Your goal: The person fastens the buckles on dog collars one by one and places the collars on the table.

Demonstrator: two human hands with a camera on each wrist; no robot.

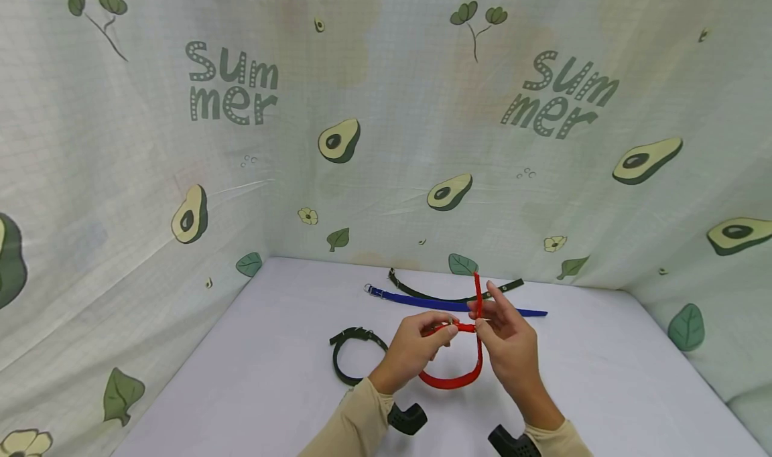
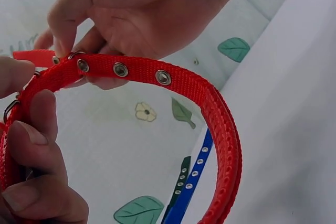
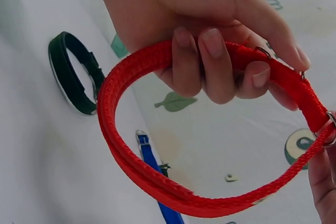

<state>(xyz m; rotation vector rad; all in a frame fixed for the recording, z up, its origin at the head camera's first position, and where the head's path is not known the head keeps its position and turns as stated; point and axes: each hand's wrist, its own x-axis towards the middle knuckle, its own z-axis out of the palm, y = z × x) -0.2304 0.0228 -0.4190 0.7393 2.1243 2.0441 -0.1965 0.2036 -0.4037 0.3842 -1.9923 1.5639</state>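
Your left hand (image 1: 415, 342) grips the red collar (image 1: 449, 383) and your right hand (image 1: 510, 344) pinches it too; beyond, a blue collar (image 1: 416, 301) lies on the tabletop (image 1: 265, 350).

Red collar (image 1: 449, 382), bent into a loop.
We note its metal eyelets (image 2: 121, 69); in the head view the tail (image 1: 477, 286) points to twelve o'clock.

Grey-green "summer" lettering (image 1: 235, 104), twice on the avocado-print cloth (image 1: 386, 68)
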